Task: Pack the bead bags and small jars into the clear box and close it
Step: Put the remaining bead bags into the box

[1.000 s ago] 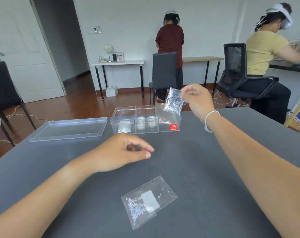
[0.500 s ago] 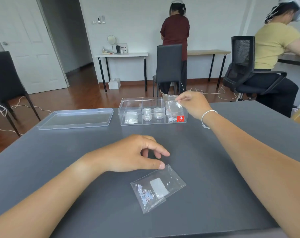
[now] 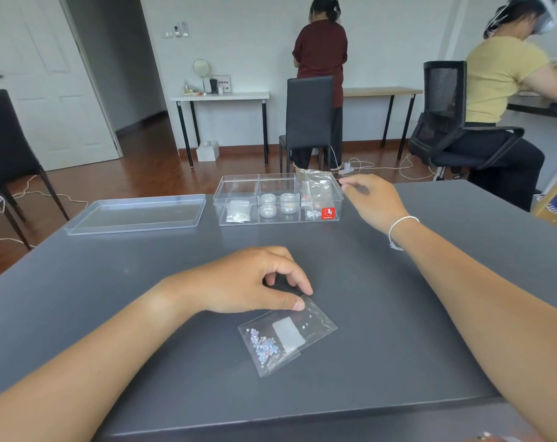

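A clear bead bag with pale beads and a white label lies flat on the grey table near me. My left hand pinches its top edge between thumb and forefinger. The clear box stands open further back and has three compartments. A small bag lies in its left one and small round jars in the middle one. In the right one another bag sticks up above the rim. My right hand hovers just right of that bag, fingers loosely apart and holding nothing.
The box's clear lid lies flat on the grey table, left of the box. Beyond the table are black chairs, white desks, and two other people at work. Cables run across the wooden floor.
My right hand lowered the bag into the box's right compartment and let go of it. My left hand came down onto the top edge of the bag on the table.
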A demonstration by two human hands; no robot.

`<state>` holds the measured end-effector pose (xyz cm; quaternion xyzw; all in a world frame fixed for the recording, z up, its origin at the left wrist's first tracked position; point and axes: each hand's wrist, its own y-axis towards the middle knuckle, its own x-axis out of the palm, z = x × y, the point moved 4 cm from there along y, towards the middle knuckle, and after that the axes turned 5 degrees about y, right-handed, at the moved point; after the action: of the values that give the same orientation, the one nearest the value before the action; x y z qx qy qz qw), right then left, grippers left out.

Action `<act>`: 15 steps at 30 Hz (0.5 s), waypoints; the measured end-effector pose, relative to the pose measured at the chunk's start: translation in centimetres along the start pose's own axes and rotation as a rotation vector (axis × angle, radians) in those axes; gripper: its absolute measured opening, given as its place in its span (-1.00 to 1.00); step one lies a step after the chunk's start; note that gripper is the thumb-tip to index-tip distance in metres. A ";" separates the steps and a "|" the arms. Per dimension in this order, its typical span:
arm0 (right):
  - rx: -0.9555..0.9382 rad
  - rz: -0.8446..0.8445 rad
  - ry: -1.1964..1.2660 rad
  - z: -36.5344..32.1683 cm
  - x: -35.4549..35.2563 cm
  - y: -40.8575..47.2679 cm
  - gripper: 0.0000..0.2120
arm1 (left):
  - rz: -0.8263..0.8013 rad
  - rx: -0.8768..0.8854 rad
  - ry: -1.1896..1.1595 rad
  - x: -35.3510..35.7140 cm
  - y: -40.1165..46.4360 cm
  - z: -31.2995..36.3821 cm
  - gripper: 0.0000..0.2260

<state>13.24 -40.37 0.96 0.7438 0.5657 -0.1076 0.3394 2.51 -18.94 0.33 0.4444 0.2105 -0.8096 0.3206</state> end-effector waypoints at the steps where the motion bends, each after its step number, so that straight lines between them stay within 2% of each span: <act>1: 0.005 -0.010 -0.031 0.4 -0.2 -0.2 -0.74 | -0.007 0.001 -0.004 0.0 0.0 0.0 -0.84; 6: 0.035 -0.131 -0.220 2.1 -0.9 -1.6 -0.70 | -0.077 0.010 -0.011 0.2 -0.2 0.2 -0.73; 11: 0.033 -0.268 -0.487 2.9 -1.3 -2.7 -0.60 | -0.084 0.006 0.002 0.4 -0.2 0.4 -0.76; 15: 0.035 -0.330 -0.561 3.1 -1.0 -3.0 -0.53 | -0.086 -0.013 0.034 0.4 0.0 0.0 -0.78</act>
<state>10.84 -42.73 -1.96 0.5890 0.5612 -0.3716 0.4472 2.40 -19.08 -0.03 0.4467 0.2401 -0.8134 0.2848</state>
